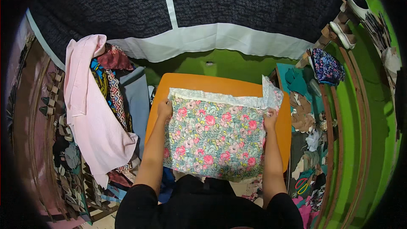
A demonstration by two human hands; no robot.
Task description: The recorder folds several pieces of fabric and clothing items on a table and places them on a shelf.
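A floral cloth [214,138] with pink roses and green leaves is spread across the orange table [203,80], its near edge hanging toward my body. My left hand [165,109] is closed on its far left corner. At the far right corner, my right hand [270,118] pinches the same cloth. A pale strip of the cloth's reverse side shows along the far edge, and a flap of it [271,94] stands up beyond my right hand. The undersides of both hands' grips are hidden.
At left, a pink towel [95,114] and patterned fabrics hang in a pile. On the right, fabric scraps [302,114] and scissors with coloured handles [302,185] lie beside the table. Wooden racks hold shoes [342,34]. A dark curtain [237,4] hangs at the back.
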